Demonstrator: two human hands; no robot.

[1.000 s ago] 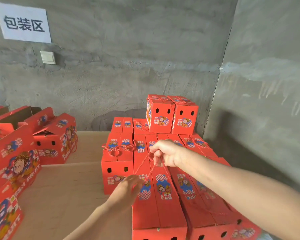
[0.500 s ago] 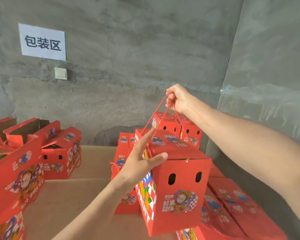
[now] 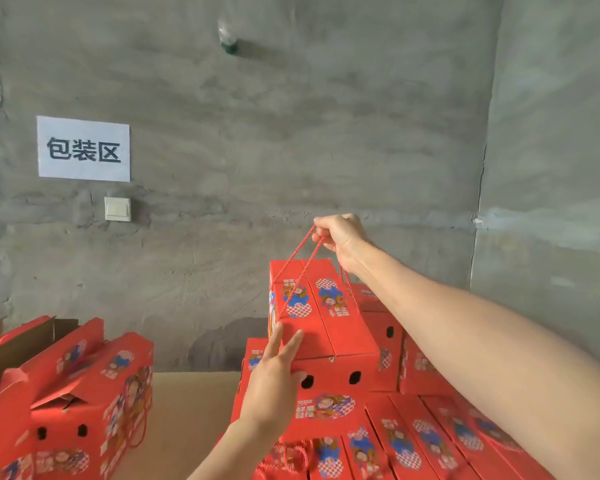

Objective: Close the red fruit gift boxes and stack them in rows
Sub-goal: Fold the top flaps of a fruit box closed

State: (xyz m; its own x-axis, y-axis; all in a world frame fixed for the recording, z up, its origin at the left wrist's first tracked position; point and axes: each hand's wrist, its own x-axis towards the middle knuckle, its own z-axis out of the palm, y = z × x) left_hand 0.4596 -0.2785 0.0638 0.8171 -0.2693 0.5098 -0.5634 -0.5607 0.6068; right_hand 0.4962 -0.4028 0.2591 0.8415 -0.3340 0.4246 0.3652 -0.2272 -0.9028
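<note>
A closed red fruit gift box (image 3: 329, 327) hangs by its red rope handles (image 3: 300, 265) above the lower layer of closed red boxes (image 3: 430, 441). My right hand (image 3: 338, 237) grips the rope handles from above. My left hand (image 3: 274, 379) presses flat, fingers straight, against the box's near left corner. Two more closed boxes (image 3: 385, 327) stand in the second layer just behind and right of the held box, partly hidden by my right arm.
Open, unclosed red boxes (image 3: 84, 382) stand at the left on a brown cardboard-covered surface (image 3: 187, 410). A grey concrete wall with a white sign (image 3: 84, 148) and a light switch (image 3: 117, 209) is behind. A wall corner (image 3: 478, 258) is at the right.
The box was lifted by its rope handles off the lower layer and carried back toward the second-layer boxes. My left hand moved from the box top to steadying its near corner.
</note>
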